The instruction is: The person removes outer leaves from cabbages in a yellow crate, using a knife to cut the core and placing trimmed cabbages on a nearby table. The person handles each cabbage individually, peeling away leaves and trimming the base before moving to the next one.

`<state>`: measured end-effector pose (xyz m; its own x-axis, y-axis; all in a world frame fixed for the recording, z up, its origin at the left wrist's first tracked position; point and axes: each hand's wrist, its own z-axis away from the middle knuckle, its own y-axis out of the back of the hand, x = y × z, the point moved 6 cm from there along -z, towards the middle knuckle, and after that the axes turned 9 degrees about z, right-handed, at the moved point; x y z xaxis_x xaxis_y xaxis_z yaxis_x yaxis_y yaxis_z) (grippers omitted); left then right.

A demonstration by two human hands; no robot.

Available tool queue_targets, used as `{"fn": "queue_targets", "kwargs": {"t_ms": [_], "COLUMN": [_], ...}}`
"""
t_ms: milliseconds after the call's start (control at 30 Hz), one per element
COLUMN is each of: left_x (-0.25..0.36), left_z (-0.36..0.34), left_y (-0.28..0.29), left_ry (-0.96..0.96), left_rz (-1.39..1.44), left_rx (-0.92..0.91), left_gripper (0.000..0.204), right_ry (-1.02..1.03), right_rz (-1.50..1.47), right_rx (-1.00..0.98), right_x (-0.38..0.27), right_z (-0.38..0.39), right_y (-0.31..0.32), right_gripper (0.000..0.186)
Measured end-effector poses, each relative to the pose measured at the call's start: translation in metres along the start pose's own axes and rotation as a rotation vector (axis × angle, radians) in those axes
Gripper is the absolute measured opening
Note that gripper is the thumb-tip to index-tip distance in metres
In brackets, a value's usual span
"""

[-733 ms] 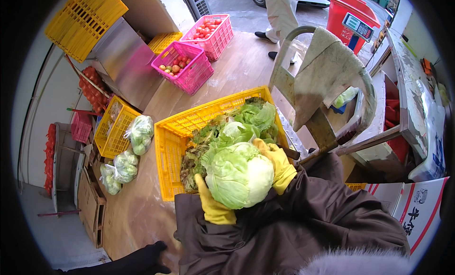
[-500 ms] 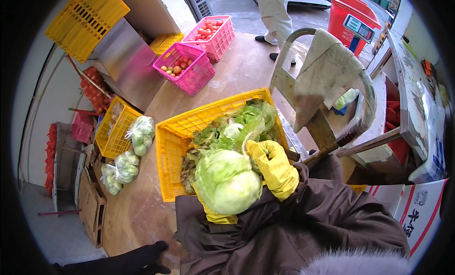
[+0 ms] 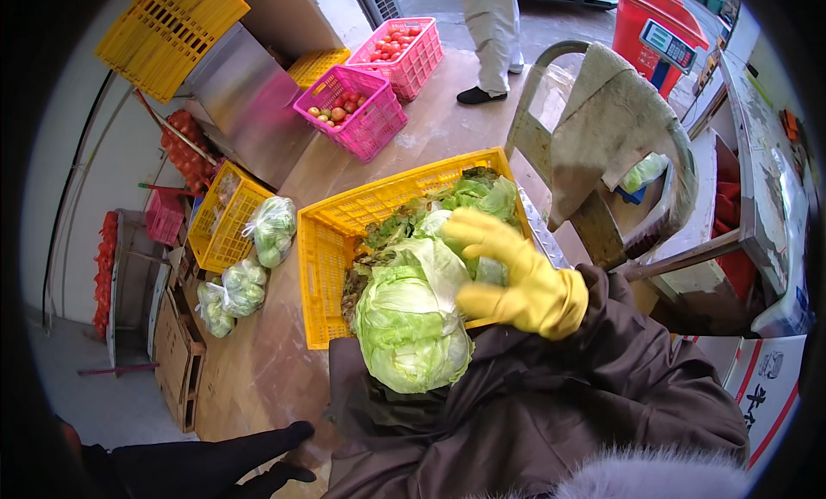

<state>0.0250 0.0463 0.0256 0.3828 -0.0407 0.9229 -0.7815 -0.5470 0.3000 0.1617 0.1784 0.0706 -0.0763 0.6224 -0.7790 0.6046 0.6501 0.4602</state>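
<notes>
A pale green head of lettuce [image 3: 411, 327] sits over my lap at the near edge of the yellow crate [image 3: 323, 314], its cut leaves wrinkled and layered. Just right of it is my right hand [image 3: 520, 280] in a yellow rubber glove, slightly blurred, with the fingers spread and nothing between them. My left hand does not show; the lettuce and the brown apron [image 3: 533, 404] fill the place where it was. Inside the crate lie loose lettuce leaves [image 3: 482, 194], some green, others browned and wilted.
Pink crates of tomatoes [image 3: 348, 112] stand beyond the crate. At left are bagged green vegetables [image 3: 274, 232] and another yellow crate [image 3: 228, 215]. A chair with a cloth [image 3: 607, 120] stands at right. One person's legs [image 3: 490, 43] are at the back, another's dark legs [image 3: 206, 460] lower left.
My right hand has let go of the leaf beside the lettuce, and its fingers have spread. My left glove, visible under the lettuce before, is now hidden. The view has shifted slightly.
</notes>
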Motion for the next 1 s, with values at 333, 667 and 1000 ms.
{"fn": "queue_targets", "kwargs": {"t_ms": [333, 667, 1000], "left_x": [-0.032, -0.085, -0.065], "left_z": [0.011, 0.039, 0.045], "left_y": [-0.017, -0.004, -0.007], "left_ry": [0.243, 0.158, 0.556], "left_rz": [0.58, 0.362, 0.622], "left_rx": [-0.213, -0.013, 0.019], "left_gripper": [0.04, 0.038, 0.052], "right_ry": [0.15, -0.291, 0.008], "right_rz": [0.174, 0.052, 0.219], "right_rx": [0.158, 0.288, 0.479], "right_x": [-0.029, 0.017, -0.005], "right_z": [-0.013, -0.014, -0.023], "right_y": [-0.026, -0.031, -0.026], "right_gripper": [0.018, 0.017, 0.01]}}
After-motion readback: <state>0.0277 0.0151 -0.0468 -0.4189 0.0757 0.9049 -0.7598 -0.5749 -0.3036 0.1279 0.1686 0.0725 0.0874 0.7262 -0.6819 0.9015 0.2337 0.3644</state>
